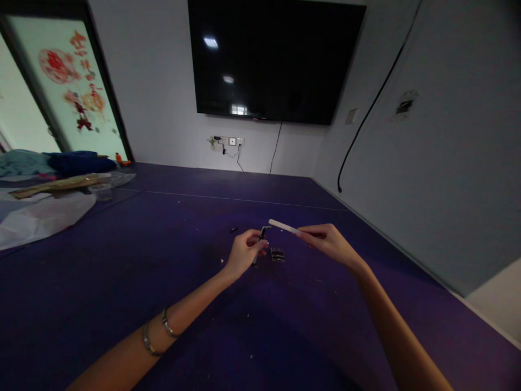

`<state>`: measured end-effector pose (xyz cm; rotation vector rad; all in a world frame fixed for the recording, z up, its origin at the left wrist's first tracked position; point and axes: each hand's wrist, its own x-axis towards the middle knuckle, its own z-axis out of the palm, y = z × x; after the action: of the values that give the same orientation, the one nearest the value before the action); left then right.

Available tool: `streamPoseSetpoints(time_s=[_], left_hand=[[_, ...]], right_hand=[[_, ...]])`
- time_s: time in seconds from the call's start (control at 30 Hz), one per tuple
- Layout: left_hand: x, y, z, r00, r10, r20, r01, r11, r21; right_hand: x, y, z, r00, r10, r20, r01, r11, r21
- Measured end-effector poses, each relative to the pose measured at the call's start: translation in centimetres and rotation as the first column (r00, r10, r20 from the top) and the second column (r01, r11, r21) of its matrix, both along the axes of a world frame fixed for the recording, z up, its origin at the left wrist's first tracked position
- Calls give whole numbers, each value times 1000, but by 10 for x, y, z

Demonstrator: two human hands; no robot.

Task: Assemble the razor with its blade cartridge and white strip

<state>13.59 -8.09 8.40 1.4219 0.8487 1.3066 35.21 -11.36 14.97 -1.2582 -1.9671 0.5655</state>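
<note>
Two bracelets (pixel 150 341) are worn on the left forearm, lower left of the frame. The left hand (pixel 241 252) is placed just below centre; a slim dark part (pixel 263 232) is pinched between its thumb and fingers, with a bent, lighter end raised above the grip. A dark bit is seen under that hand; whether it belongs to the part cannot be told.

The right hand (pixel 330 241) is held right of centre. A pale stick (pixel 284 226) is gripped by one end between thumb and fingers, its free end pointed left, close to the top of the part. Contact cannot be made out.

A small black block (pixel 277 254) is laid on the purple surface (pixel 195 320), between the hands and slightly lower in the frame. Pale specks are scattered about. Farther up, a short dark piece (pixel 233 229) is noted left of the part.

At the left edge, a white sheet (pixel 49 217) is spread; a clear cup (pixel 101 191) is set beside it. Blue cloth (pixel 79 162) is heaped behind.

On the far wall, sockets (pixel 232 142) are mounted under a TV (pixel 277 60), top centre. A black cable (pixel 372 103) is hung at upper right. Red decorations (pixel 57 66) are fixed to the door (pixel 32 32), upper left.
</note>
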Motion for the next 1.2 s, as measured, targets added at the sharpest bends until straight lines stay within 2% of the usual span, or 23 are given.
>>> streamPoseSetpoints(time_s=[0.1,0.23,0.4,0.5,0.63,0.77,0.87,1.1,1.2], left_hand=[[1,1,-2,998,34,-51,-34,999,-8],[2,1,-4,997,58,-54,-60,997,-42],[1,-1,-2,998,38,-55,-41,998,-43],[1,-1,-1,998,40,-44,-43,997,-57],[2,-1,-1,999,32,-28,-34,997,-74],[3,-2,-2,999,-30,26,32,996,-82],[3,-3,-3,994,-85,67,92,991,-102],[3,-4,-2,989,-111,92,123,984,-129],[3,-3,-3,988,-114,103,126,984,-126]], right_hand=[[2,2,-2,999,5,36,-5,1000,6],[6,4,-4,990,86,110,-78,994,-74],[8,4,-4,996,48,74,-44,998,-51],[6,4,-5,991,101,86,-93,991,-98],[4,6,-7,997,72,35,-70,996,-59],[6,7,-9,986,150,75,-139,980,-144],[6,8,-9,994,104,44,-99,989,-106],[3,6,-8,996,86,6,-85,993,-76],[3,5,-7,990,136,42,-129,982,-139]])
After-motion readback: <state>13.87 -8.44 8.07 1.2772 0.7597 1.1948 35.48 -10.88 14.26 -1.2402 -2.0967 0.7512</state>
